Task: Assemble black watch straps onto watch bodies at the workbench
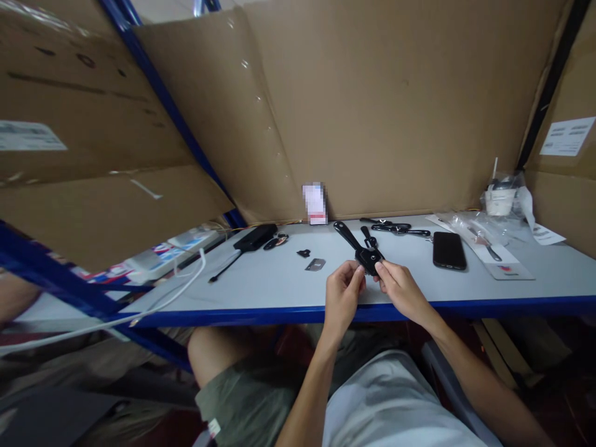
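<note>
Left hand (342,295) and right hand (403,288) meet just above the near edge of the table, both pinched narrowly on a black smartwatch with a long rubber strap (367,257). The left thumb and fingertips close on the left side of its case, the right thumb and forefinger on its right side. The strap runs away from the hands, up and to the left, and its far end lies on the tabletop.

Large brown cardboard sheets (382,105) wall in the back and both sides of the workspace, fastened against a blue metal rack frame (162,93). Below them stretches the pale grey table with a blue front edge (261,292).

At the left, a white power strip (186,242) sits near the table's end, and a white cable (186,285) loops down past the edge. A black power adapter with a thin lead (255,237) lies left of centre.

Right of the hands rests a black smartphone, face up (449,250). Beyond it are clear plastic bags (470,226) and a white paper cup (499,200) in the far right corner. Loose black watch straps (395,228) lie near the back wall, just behind the smartwatch.

Between adapter and hands sit a small grey metal plate (315,265) and a tiny black part (303,252), near each other but apart.
</note>
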Motion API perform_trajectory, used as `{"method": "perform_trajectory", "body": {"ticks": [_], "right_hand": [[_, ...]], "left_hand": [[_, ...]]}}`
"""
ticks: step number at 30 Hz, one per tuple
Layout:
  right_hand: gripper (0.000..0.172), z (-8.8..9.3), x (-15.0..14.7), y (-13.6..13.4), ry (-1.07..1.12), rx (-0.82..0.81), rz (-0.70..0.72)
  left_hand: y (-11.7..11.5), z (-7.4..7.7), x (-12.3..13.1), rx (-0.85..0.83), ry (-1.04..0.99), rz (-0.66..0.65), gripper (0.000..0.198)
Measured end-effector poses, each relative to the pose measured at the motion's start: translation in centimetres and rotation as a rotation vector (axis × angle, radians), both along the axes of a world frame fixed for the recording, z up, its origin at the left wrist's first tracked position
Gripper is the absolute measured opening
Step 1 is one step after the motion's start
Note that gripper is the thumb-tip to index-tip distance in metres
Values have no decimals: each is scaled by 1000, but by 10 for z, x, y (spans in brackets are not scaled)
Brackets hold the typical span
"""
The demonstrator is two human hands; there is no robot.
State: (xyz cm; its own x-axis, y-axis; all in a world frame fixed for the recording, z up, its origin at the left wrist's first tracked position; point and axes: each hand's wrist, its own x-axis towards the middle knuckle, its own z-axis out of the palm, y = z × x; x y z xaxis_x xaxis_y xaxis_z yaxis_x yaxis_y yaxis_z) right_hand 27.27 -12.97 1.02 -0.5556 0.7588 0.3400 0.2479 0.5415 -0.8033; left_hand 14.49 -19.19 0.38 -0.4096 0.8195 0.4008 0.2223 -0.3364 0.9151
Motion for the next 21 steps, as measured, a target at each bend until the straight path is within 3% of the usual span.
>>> {"method": "perform_trajectory", "body": {"ticks": [10, 21], "right_hand": [[43, 0, -1, 1, 57, -73, 70], [48, -4, -1, 1, 78, -4, 54]], "left_hand": [[-2, -1, 1, 6, -32, -16, 37], [-3, 2, 2, 52, -59, -49, 39]]}}
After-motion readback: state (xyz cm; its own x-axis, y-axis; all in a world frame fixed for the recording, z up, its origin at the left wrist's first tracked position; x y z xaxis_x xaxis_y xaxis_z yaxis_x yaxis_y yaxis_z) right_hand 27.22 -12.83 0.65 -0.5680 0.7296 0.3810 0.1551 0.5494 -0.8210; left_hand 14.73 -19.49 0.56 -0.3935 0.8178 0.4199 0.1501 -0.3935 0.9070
